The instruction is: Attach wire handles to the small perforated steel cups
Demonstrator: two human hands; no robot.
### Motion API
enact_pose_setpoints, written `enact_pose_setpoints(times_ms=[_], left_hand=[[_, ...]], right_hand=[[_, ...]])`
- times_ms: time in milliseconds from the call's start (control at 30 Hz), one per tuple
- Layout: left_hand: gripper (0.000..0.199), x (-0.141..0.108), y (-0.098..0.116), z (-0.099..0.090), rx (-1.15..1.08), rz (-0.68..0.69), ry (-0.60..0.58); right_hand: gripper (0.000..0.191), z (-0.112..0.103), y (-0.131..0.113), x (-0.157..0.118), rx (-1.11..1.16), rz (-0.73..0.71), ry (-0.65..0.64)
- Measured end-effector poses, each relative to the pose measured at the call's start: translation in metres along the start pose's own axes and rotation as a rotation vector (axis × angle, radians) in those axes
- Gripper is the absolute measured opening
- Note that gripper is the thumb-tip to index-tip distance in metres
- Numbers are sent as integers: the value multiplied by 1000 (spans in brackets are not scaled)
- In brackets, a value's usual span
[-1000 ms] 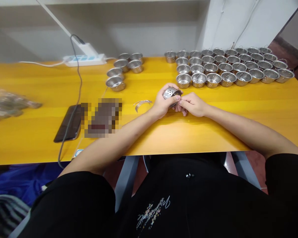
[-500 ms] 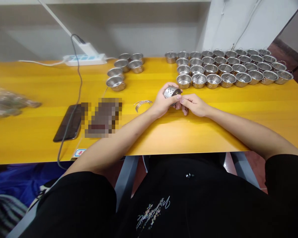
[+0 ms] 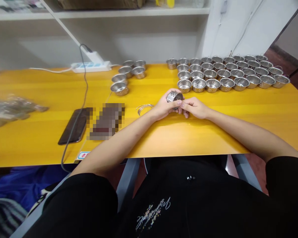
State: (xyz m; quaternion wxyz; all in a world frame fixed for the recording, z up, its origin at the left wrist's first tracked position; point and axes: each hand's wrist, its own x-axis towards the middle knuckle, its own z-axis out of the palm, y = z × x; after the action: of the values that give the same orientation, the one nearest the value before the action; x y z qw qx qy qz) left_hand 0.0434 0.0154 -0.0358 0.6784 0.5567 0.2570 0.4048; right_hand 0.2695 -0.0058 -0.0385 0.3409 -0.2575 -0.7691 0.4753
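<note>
A person in a black short-sleeved shirt worked over a yellow surface, a small perforated metal cup tipped on its side just above it in the left hand. That hand's grip was curled firmly around the cup's wall, the thumb near its rim. The right hand met it there, thumb and fingers bunched beside the left thumb; whether its grip had closed on anything could not be told. Beside the left wrist lay a few thin bent wires. Beyond the hands, to the right, stood rows of similar cups, many with wire handles. A smaller cluster of cups sat to the left, near a white power strip. A dark phone lay farther left, under a cable.
</note>
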Motion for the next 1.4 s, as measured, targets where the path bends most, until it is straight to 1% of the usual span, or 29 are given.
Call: enact_pose_setpoints(times_ms=[100, 267, 400, 567, 800, 1000, 1400], left_hand=[[93, 0, 1, -1, -4, -1, -37], [92, 2, -2, -4, 1, 61, -86], [91, 2, -5, -7, 18, 81, -127], [85, 1, -7, -10, 25, 113, -146], [77, 2, -9, -11, 137, 170, -151], [80, 0, -6, -7, 162, 168, -122], [79, 1, -6, -5, 191, 183, -69]], right_hand=[[81, -1, -2, -1, -25, -3, -12], [78, -1, -4, -2, -60, 10, -21], [75, 1, -3, -3, -68, -8, -24], [69, 3, -4, -5, -82, -9, -19], [63, 3, -9, -5, -122, -73, -27], [63, 2, -7, -5, -138, -75, -48], [65, 3, -8, -5, -130, -55, -31]])
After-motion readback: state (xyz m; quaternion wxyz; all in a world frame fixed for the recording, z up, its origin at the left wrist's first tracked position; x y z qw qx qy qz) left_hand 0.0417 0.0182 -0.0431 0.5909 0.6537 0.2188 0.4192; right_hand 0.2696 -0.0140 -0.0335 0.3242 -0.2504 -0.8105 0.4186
